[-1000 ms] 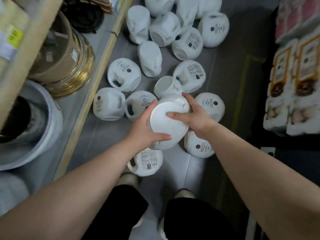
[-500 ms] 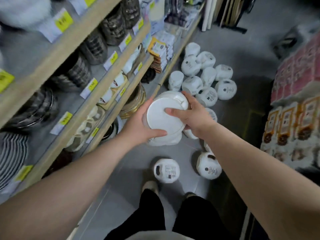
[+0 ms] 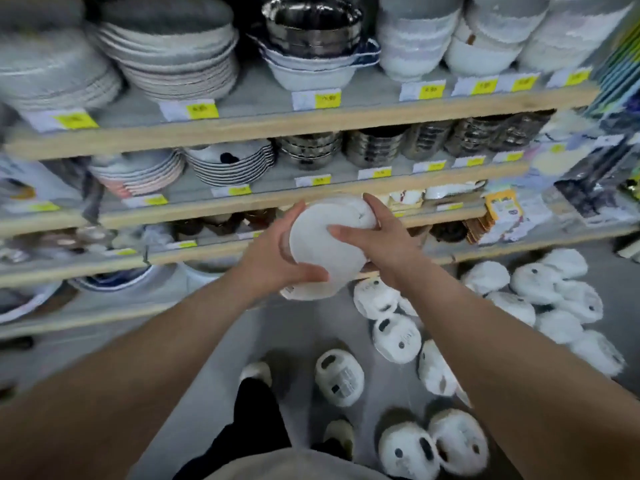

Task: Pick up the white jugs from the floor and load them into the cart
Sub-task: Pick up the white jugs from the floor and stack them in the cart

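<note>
Gripping a white jug [image 3: 325,237] from opposite sides, the left hand [image 3: 273,261] and the right hand [image 3: 381,244] hold it in the air in front of the shelves [image 3: 277,124], its flat round base turned toward the camera. The left hand curls round the jug's left flank, with the thumb hooked across the lower edge of the base. The right hand wraps the right flank, its thumb laid over the base and its fingers bent over the top. The jug sits between the two palms, well above the floor [image 3: 294,337]. A second white shape shows just beneath the left hand. Whether it is part of what is held cannot be told through the blur.

Other white jugs [image 3: 536,296] lie scattered on the floor to the right and below the arms, many on their sides, some touching one another. One lies just beside the person's shoes [image 3: 256,372]. The shelves carry stacked plates [image 3: 166,53] and bowls [image 3: 408,46], with yellow price labels [image 3: 202,110] along their wooden edges.
</note>
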`<state>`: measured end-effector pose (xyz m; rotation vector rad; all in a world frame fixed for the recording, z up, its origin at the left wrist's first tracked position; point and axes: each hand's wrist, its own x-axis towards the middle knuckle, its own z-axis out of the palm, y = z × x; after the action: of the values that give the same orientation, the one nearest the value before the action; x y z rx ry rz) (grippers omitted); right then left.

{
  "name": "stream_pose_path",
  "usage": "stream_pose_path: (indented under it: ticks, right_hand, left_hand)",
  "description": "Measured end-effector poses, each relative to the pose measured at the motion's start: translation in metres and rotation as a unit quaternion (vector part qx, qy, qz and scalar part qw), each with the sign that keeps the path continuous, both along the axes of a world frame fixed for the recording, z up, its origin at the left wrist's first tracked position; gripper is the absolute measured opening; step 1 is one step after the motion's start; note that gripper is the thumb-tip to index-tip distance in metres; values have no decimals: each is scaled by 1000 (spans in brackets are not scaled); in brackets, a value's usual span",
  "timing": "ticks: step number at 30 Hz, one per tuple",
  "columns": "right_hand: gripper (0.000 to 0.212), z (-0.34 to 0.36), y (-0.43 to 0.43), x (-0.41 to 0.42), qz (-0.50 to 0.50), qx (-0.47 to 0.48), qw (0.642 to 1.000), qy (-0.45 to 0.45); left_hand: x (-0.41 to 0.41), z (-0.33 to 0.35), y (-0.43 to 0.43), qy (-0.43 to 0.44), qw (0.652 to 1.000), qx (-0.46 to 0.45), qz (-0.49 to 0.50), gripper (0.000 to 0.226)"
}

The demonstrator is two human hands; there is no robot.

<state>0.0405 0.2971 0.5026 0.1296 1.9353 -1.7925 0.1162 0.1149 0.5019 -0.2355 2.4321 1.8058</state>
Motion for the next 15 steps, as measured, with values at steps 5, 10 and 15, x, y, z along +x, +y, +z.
stream_pose_path:
  ticks: [5,10,15]
  right_hand:
    - [99,17,-112,42,159,17,987,32]
    - [96,24,-240,108,263,4,964,43]
    - [105,32,-371,195,364,-15,930,54]
  left_hand:
    - [91,12,-79,27,989,-2,144,112]
    - [188,14,-173,22,962,46,269,109]
    - [298,22,-273,15,929,31,368,112]
